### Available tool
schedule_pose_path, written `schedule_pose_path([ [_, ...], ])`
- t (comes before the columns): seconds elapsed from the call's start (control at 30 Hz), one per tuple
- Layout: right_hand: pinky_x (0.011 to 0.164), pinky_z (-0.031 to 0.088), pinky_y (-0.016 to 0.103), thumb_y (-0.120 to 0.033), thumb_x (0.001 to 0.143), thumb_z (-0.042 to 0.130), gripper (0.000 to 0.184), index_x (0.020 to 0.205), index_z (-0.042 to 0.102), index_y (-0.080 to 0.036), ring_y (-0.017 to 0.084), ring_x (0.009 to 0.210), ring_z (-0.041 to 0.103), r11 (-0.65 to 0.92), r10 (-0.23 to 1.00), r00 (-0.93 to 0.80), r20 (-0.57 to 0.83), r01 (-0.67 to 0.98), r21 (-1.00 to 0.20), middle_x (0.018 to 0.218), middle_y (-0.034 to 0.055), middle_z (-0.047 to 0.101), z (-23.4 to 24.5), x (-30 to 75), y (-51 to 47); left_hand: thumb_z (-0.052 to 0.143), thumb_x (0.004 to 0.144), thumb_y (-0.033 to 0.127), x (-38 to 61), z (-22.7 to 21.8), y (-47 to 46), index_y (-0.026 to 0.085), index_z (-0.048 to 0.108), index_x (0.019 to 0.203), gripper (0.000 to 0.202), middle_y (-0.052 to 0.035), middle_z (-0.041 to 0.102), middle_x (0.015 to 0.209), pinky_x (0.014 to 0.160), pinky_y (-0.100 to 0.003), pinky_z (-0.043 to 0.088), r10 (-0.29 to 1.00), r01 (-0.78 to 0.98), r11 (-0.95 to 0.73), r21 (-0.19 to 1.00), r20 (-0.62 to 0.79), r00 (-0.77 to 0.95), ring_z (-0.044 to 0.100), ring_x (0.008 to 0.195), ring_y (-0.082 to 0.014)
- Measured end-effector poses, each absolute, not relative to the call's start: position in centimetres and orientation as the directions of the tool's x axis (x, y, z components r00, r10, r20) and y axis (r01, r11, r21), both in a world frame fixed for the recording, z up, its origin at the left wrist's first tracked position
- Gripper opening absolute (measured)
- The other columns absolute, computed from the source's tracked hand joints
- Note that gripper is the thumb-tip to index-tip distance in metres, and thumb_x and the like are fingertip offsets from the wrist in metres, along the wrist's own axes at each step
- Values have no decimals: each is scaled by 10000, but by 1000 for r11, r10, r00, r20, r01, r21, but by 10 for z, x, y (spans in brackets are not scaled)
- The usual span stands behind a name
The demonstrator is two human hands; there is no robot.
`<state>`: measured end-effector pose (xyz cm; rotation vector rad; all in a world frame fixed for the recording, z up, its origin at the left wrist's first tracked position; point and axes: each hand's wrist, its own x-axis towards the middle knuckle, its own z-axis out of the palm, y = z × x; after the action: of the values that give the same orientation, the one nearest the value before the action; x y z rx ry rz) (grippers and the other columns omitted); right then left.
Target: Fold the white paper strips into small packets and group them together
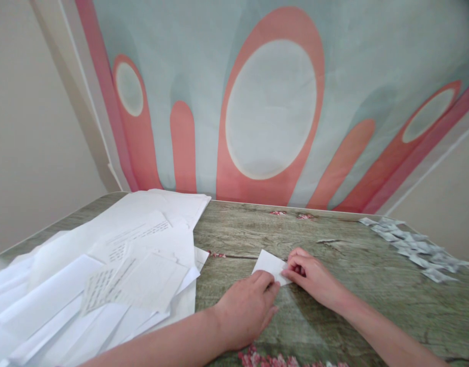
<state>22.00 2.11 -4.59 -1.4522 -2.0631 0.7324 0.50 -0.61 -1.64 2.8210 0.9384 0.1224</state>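
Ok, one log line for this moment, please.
left hand: fingers on small paper | right hand: pinching its right edge | paper pile: left side of table | folded scraps: far right

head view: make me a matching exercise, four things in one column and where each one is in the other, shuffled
Things
1. small white paper
2. pile of written sheets
3. small folded papers
4. coral and grey backdrop

Places
a. far right of the table
b. upright behind the table
c. held by the left hand and right hand
d. left part of the table

Pairs: 1-c, 2-d, 3-a, 4-b
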Motion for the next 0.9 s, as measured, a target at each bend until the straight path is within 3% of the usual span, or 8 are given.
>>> schedule_pose_path([
  [0.9,584,395,240,-310,817,573,205,661,543,-180,117,642,496,292,945,-314,95,675,-678,785,3,498,-48,222,23,428,898,311,6,-16,-5,177,449,1227,356,-84,487,1107,880,-326,466,603,587,-784,202,20,797,461,1054,-224],
])
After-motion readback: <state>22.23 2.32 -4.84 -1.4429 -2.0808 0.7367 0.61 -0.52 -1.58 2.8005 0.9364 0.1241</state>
